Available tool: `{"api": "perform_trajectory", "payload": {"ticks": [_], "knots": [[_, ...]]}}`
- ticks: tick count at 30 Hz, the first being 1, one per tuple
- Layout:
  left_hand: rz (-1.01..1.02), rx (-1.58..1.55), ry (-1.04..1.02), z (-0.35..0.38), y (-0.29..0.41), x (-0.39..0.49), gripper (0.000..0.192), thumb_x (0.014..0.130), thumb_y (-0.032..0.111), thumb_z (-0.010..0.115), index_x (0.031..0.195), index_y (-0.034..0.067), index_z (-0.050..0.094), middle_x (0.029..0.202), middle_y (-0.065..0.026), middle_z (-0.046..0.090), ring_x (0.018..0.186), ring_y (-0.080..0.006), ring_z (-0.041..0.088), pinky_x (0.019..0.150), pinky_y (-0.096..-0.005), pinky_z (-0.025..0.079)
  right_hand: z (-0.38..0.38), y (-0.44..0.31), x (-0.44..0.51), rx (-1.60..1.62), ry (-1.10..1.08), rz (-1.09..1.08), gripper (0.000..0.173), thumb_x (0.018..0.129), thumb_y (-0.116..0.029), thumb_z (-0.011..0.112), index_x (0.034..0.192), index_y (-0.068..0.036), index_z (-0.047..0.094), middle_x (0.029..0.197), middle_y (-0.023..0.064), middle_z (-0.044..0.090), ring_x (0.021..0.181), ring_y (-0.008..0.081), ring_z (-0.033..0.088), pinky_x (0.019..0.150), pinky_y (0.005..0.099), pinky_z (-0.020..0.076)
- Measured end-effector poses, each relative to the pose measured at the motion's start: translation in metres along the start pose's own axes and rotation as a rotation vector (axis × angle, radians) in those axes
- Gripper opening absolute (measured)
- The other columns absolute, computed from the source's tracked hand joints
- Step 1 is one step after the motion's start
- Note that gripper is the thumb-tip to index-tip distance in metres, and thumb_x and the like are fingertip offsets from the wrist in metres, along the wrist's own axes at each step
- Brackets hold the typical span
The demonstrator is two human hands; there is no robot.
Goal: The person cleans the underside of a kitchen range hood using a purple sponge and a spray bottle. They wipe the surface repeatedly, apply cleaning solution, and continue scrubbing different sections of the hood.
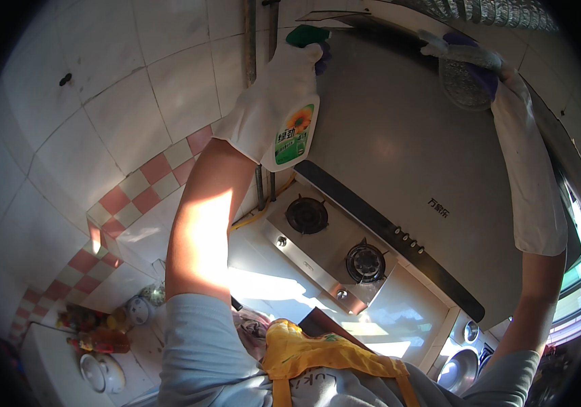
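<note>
A white spray bottle (295, 129) with a green trigger head and a flower label is gripped in my left hand (293, 66). It is upright, near the upper left edge of the range hood (382, 122). Both hands wear long white gloves with purple palms. My right hand (473, 58), at the hood's upper right, closes around a rounded, see-through textured object (463, 86); whether it is a pad or a cup I cannot tell. The hood's broad grey panel bears writing, and small buttons sit on its dark front strip (407, 239).
Below the hood is a two-burner gas stove (333, 244) on a white counter (270, 269). Pipes (250, 40) run up the tiled wall (178, 81). A foil duct (483, 12) is overhead. Bottles (105, 341) and a lidded pot (102, 371) stand lower left; a metal basin (458, 371) lower right.
</note>
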State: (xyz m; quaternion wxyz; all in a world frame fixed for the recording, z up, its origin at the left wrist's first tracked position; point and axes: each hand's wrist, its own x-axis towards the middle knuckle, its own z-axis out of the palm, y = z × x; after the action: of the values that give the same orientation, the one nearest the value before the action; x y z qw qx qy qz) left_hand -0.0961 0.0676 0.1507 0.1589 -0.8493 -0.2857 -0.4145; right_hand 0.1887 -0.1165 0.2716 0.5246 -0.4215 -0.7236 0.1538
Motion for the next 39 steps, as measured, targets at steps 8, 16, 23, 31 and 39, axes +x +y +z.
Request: {"api": "perform_trajectory", "payload": {"ticks": [8,16,23,31,39], "knots": [[-0.202,-0.969,-0.029,0.021,-0.002,0.006,0.025,0.096,0.025,0.054,0.113,0.008,0.06,0.095,0.004,0.056,0.081,-0.0067,0.049,0.075,-0.0224,0.042,-0.003,-0.004,-0.012,-0.005,0.004,0.02,0.033,0.094,-0.004,0.052,0.126,-0.006,0.058,0.117,0.0036,0.064,0.112,0.0125,0.056,0.101,0.0262,0.0407],[0.359,-0.198,0.254,-0.053,0.048,-0.018,0.031,0.076,0.005,0.066,0.106,0.003,0.06,0.089,-0.0148,0.065,0.079,-0.0276,0.062,0.068,-0.0345,0.053,-0.002,-0.002,-0.017,0.008,0.001,0.023,0.033,0.094,-0.004,0.052,0.126,-0.007,0.059,0.117,0.0034,0.064,0.112,0.012,0.056,0.101,0.026,0.0406],[0.082,-0.588,0.158,-0.051,0.06,-0.001,0.03,0.082,0.008,0.061,0.111,0.003,0.06,0.097,-0.0137,0.065,0.084,-0.0232,0.061,0.072,-0.0333,0.052,-0.004,0.0,-0.021,0.023,-0.032,-0.014,0.033,0.094,-0.004,0.052,0.126,-0.007,0.059,0.117,0.0031,0.064,0.113,0.0116,0.056,0.101,0.0258,0.0406],[-0.785,-1.273,-0.124,-0.072,0.059,-0.015,0.03,0.089,0.012,0.055,0.117,0.002,0.059,0.107,-0.0125,0.065,0.089,-0.0182,0.06,0.078,-0.0319,0.051,0.01,-0.009,-0.032,-0.361,0.027,-0.142,0.036,0.093,-0.001,0.051,0.126,-0.011,0.06,0.12,0.005,0.063,0.113,0.0158,0.057,0.101,0.0266,0.0416],[-0.488,-1.198,-0.1,-0.06,0.018,0.014,0.031,0.094,0.013,0.046,0.119,0.002,0.06,0.106,-0.0124,0.067,0.087,-0.0173,0.06,0.077,-0.0319,0.051,0.065,-0.016,-0.058,-1.996,-0.469,-0.095,0.034,0.087,-0.007,0.056,0.119,-0.014,0.062,0.123,0.0021,0.054,0.12,0.0195,0.047,0.099,0.0358,0.0426]]}}
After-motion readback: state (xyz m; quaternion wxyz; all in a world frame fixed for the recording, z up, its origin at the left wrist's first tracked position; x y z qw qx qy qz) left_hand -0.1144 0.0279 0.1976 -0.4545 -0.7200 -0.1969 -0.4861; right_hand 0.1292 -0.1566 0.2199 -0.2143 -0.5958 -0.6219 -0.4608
